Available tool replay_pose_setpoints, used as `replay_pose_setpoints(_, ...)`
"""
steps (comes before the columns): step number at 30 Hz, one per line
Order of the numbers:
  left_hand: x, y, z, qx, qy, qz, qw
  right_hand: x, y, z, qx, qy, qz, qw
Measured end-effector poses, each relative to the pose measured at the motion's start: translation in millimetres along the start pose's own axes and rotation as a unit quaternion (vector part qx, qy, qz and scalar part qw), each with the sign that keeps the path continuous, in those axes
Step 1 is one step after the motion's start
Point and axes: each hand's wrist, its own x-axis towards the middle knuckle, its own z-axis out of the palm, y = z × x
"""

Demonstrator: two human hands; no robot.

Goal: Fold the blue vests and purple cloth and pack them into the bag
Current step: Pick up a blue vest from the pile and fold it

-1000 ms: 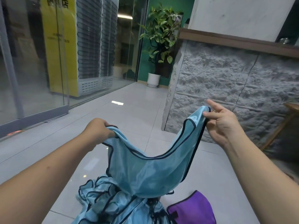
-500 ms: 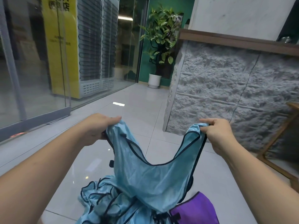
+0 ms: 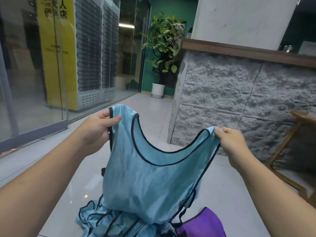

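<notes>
I am now lifting the vest (image 3: pixel 150 175) higher, spread flat — left hand (image 3: pixel 97 130) and right hand (image 3: pixel 230 142) pinching its shoulder straps, held apart — ready for folding.

Two hands are in view — the left hand (image 3: pixel 98 130) and the right hand (image 3: pixel 232 144). One blue vest (image 3: pixel 150 178) is held up; the heap of blue vests (image 3: pixel 109 223) below cannot be counted. One purple cloth (image 3: pixel 203 224), one potted plant (image 3: pixel 164 48) — nothing more countable.
</notes>
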Motion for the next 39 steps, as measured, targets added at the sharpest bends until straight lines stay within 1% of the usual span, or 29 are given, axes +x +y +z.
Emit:
replay_pose_setpoints(2, -1.3, 6.4, 1.7, 0.028, 0.033, 0.024, 0.999, 6.0, -1.2, -9.1, 0.040, 0.003, 0.005, 0.999)
replay_pose_setpoints(5, -2.4, 12.0, 5.5, 0.118, 0.091, 0.076, 0.986, 4.3, -13.9, -18.5, 0.104, 0.020, 0.009, 0.994)
replay_pose_setpoints(7, -4.3, 10.6, 7.4, 0.157, 0.115, 0.103, 0.975, 2.0, -17.9, -18.8, 0.103, 0.003, 0.008, 0.995)
replay_pose_setpoints(9, -8.5, 6.1, 10.6, 0.170, 0.105, 0.108, 0.974, -0.1, -18.5, -14.7, 0.071, -0.035, 0.019, 0.997)
replay_pose_setpoints(12, -16.0, -3.1, 17.2, 0.154, 0.064, 0.095, 0.981, -5.7, -17.3, -9.7, 0.034, -0.082, 0.052, 0.995)
replay_pose_setpoints(14, -16.3, -7.6, 17.3, 0.169, 0.073, 0.098, 0.978, -10.1, -19.0, -10.8, 0.039, -0.136, 0.063, 0.988)
replay_pose_setpoints(16, -15.4, -8.5, 16.0, 0.181, 0.094, 0.106, 0.973, -13.7, -22.6, -16.3, 0.017, -0.209, 0.043, 0.977)
replay_pose_setpoints(18, -14.1, -6.8, 14.8, 0.180, 0.116, 0.115, 0.970, -13.2, -27.1, -22.7, -0.017, -0.236, 0.017, 0.971)
replay_pose_setpoints(20, -13.7, -2.9, 13.4, 0.179, 0.133, 0.126, 0.967, -7.7, -29.2, -25.4, -0.053, -0.200, -0.015, 0.978)
replay_pose_setpoints(23, -13.1, 0.9, 10.7, 0.173, 0.134, 0.135, 0.966, -4.0, -31.6, -22.4, -0.085, -0.110, -0.041, 0.989)
replay_pose_setpoints(25, -13.3, -3.5, 9.8, 0.178, 0.139, 0.128, 0.966, -6.4, -31.9, -16.2, -0.073, -0.068, -0.041, 0.994)
replay_pose_setpoints(27, -13.3, -12.5, 9.7, 0.202, 0.147, 0.116, 0.961, -12.4, -32.4, -7.1, -0.029, -0.060, -0.011, 0.998)
replay_pose_setpoints(29, -13.4, -23.6, 12.5, 0.222, 0.137, 0.105, 0.960, -19.9, -33.8, 4.9, 0.020, -0.082, 0.032, 0.996)
replay_pose_setpoints(31, -13.9, -34.8, 20.3, 0.229, 0.119, 0.096, 0.961, -28.3, -36.7, 17.6, 0.051, -0.125, 0.067, 0.989)
replay_pose_setpoints(33, -15.3, -46.3, 32.3, 0.238, 0.101, 0.092, 0.962, -37.0, -40.5, 29.6, 0.057, -0.166, 0.094, 0.980)
replay_pose_setpoints(35, -19.1, -57.1, 45.9, 0.270, 0.069, 0.089, 0.956, -45.4, -42.7, 41.6, 0.047, -0.202, 0.109, 0.972)
replay_pose_setpoints(37, -24.0, -67.1, 59.2, 0.311, 0.037, 0.081, 0.946, -53.3, -43.7, 52.5, 0.044, -0.225, 0.123, 0.966)
replay_pose_setpoints(39, -30.0, -75.7, 71.4, 0.338, 0.012, 0.082, 0.938, -57.7, -42.8, 60.9, 0.063, -0.239, 0.141, 0.959)
